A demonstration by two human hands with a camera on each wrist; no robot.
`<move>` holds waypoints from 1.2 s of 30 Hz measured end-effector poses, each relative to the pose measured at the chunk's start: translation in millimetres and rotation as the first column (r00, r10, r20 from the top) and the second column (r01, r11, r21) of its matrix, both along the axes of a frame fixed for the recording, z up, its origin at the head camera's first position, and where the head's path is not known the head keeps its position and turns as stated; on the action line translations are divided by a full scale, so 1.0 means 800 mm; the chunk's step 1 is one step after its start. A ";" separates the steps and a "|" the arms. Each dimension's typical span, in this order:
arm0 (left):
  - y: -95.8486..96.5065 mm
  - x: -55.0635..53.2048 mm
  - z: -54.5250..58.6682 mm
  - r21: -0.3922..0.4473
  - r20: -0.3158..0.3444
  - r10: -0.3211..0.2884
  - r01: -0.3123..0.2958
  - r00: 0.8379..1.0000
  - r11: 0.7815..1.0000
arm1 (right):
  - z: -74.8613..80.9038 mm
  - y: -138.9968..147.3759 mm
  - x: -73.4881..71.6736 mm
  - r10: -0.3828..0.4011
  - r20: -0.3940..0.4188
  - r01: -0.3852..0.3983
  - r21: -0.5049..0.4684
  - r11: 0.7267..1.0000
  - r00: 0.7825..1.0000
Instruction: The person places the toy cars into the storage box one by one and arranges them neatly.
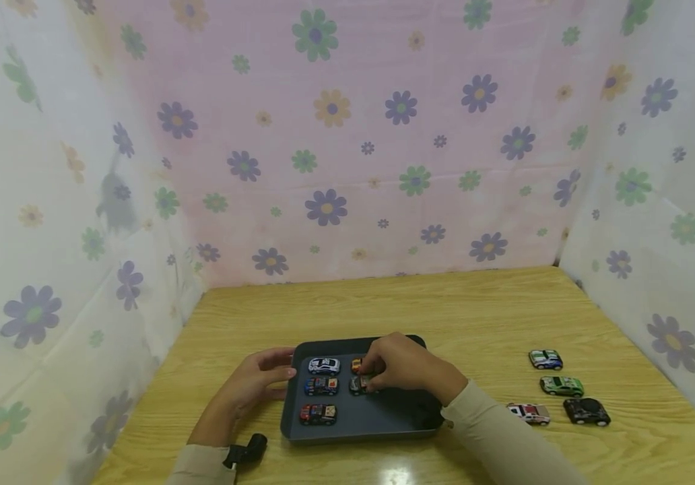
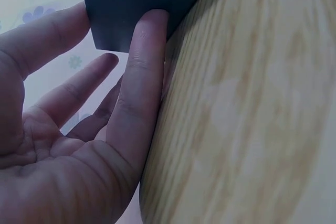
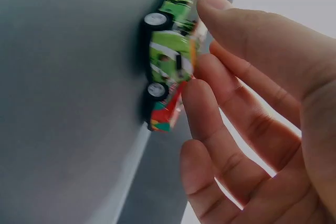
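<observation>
A dark grey rectangular tray [image 1: 384, 433] lies on the wooden table, holding several toy cars. My left hand [image 1: 250, 384] is at its left end; in the left wrist view, nearly straight fingers [image 2: 144, 66] touch the wall. Over the tray, my right hand [image 1: 405, 364] pinches a green toy car [image 3: 170, 59] with thumb and fingertips, its wheels close to the tray floor. Just beyond that car is a red and orange toy car [image 3: 163, 119]. White [image 1: 324, 366], blue [image 1: 321, 386] and red [image 1: 318, 414] toy cars form a column on the left.
Right of the tray, on the table, stand a white-and-green toy car [image 1: 545, 359], a green one [image 1: 561, 386], a black one [image 1: 586, 411] and a white-and-red one [image 1: 529, 413] near my right sleeve. Flowered cloth [image 1: 353, 168] encloses the table's back and sides.
</observation>
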State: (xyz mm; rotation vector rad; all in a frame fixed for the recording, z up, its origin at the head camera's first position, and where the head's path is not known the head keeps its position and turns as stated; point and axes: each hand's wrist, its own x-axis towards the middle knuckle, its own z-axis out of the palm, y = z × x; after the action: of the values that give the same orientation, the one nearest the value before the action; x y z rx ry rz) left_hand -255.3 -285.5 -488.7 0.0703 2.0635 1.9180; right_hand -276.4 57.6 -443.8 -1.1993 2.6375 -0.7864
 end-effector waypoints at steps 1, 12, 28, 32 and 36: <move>0.001 0.000 0.000 -0.004 0.001 0.006 -0.006 1.000 1.000 | 0.002 0.002 0.001 -0.003 0.002 0.003 -0.004 1.000 1.000; 0.002 -0.001 -0.002 0.001 -0.007 0.028 -0.028 1.000 1.000 | 0.026 0.048 0.005 -0.026 -0.028 0.024 -0.064 0.998 0.999; 0.005 0.004 -0.002 -0.003 -0.006 0.079 -0.079 0.997 0.997 | 0.022 0.171 0.030 -0.182 -0.053 0.179 -0.064 0.982 0.982; 0.007 0.002 -0.003 -0.004 0.000 0.078 -0.078 0.997 0.997 | 0.020 0.211 0.044 -0.211 -0.070 0.206 -0.070 0.976 0.975; 0.007 0.002 -0.003 -0.005 0.000 0.074 -0.074 0.997 0.997 | 0.016 0.248 0.059 -0.226 -0.063 0.221 -0.072 0.973 0.972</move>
State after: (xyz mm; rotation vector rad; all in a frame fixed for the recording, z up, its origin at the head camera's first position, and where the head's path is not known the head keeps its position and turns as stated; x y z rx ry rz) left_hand -253.9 -279.9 -490.8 -0.0071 2.0983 1.9560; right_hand -228.8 255.8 -430.7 -0.9710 2.8628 -0.8857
